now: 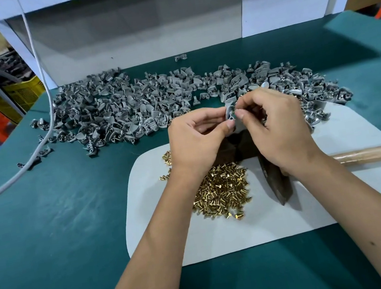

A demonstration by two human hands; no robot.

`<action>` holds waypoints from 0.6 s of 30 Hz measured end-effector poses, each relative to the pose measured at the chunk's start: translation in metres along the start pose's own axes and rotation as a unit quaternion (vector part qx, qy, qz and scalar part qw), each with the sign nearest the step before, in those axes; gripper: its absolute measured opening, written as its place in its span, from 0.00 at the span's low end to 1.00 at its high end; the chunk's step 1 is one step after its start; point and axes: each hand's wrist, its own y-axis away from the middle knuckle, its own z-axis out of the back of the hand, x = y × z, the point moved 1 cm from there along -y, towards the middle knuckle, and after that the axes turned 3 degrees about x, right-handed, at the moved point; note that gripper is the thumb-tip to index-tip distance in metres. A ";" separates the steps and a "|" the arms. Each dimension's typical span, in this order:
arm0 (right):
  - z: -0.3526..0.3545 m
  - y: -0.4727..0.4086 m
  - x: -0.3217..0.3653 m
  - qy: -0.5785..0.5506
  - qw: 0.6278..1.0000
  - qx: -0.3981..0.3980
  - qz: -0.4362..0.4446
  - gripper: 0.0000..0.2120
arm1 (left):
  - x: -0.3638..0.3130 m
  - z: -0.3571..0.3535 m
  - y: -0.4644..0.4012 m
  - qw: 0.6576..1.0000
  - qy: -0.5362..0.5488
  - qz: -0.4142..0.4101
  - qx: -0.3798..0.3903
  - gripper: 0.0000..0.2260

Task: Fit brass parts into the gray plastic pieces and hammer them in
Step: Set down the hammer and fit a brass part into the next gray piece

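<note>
where the green table (48, 229) meets the white mat (248, 230), stock lies as follows: gray plastic pieces (128, 106), one wide heap along the far side, too many to count; brass parts (221, 189), one loose pile on the mat, likewise uncountable; hammer (277, 180), one, dark head resting on the mat, wooden handle running off to the right; white cable (44, 92), one, trailing at left. hands, two, raised together above the mat: left hand (196, 141) pinches one gray piece (229, 113) between thumb and fingers; right hand (279, 127), fingers curled, pinches at the same piece; whether it holds a brass part cannot be told.
</note>
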 end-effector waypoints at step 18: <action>-0.003 0.006 0.007 0.037 0.999 0.004 0.026 0.02 | -0.005 0.000 0.003 0.999 0.005 0.037 0.025 0.10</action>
